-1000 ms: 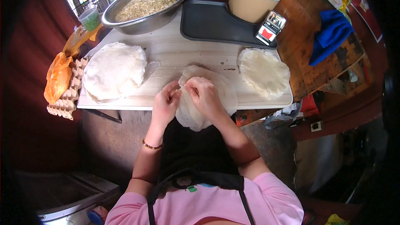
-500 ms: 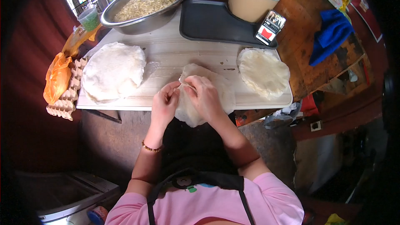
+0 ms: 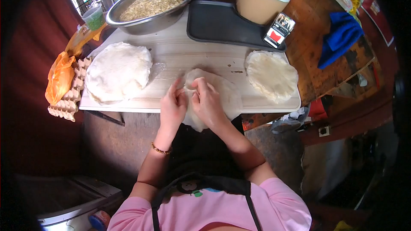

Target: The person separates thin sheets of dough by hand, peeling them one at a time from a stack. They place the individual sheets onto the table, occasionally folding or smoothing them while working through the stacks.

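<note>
A thin, translucent round wrapper (image 3: 227,94) lies at the table's front edge, part of it hanging over. My left hand (image 3: 174,105) is at its left side, fingers curled near the lifted edge, with the index finger pointing up. Beside it, my right hand (image 3: 208,105) rests over the wrapper, thumb and bent fingers pinching its upper left edge. Some fingertips are blurred. To the left sits a large stack of pale wrappers (image 3: 118,72); a smaller stack of wrappers (image 3: 272,76) is on the right.
Behind are a metal bowl (image 3: 150,28) of bean sprouts, a black tray (image 3: 214,32), a beige bucket (image 3: 259,4) and a propped phone (image 3: 279,30). An egg carton (image 3: 66,109) and orange bag (image 3: 60,77) are at left; a blue cloth (image 3: 340,38) lies at right.
Another person's hands and a yellow cloth have left the bucket's lid. My left hand has shifted slightly right and its index finger has straightened. My right hand stays over the wrapper.
</note>
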### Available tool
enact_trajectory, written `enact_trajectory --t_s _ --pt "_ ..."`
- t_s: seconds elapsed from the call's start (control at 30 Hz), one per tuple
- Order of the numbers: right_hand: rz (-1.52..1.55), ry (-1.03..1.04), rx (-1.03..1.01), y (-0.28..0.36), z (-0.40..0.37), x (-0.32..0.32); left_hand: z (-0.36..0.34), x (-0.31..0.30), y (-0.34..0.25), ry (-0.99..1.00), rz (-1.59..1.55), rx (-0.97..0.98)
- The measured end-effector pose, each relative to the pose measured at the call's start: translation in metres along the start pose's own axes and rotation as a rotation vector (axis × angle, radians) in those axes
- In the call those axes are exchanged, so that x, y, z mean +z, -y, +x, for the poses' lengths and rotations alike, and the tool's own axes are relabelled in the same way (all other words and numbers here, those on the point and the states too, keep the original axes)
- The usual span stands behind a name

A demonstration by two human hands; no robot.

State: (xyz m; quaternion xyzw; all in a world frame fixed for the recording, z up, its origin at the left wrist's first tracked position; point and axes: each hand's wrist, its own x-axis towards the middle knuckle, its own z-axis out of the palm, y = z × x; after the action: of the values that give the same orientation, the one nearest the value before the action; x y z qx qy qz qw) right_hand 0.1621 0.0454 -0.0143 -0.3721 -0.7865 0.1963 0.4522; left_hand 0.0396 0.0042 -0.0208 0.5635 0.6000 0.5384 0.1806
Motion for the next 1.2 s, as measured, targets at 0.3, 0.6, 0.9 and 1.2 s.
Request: enact_trajectory --t_s 0.3,0.6,0.9,1.2 --pt "-0.135 0.0 0.016 0.003 0.002 -0.01 -0.001 -0.008 0.001 0.033 -0.185 -0.144" --pt "0.128 0.039 -0.001 -0.001 0.006 -0.015 0.003 -0.009 0.02 0.091 -0.381 -0.157" --pt "-0.181 0.121 0.199 0.012 0.0 -0.031 0.005 -0.02 0.001 -0.005 -0.23 -0.222" --pt "0.11 0.106 -0.093 0.016 0.003 -0.032 -0.005 -0.016 -0.013 0.161 -0.369 -0.075"
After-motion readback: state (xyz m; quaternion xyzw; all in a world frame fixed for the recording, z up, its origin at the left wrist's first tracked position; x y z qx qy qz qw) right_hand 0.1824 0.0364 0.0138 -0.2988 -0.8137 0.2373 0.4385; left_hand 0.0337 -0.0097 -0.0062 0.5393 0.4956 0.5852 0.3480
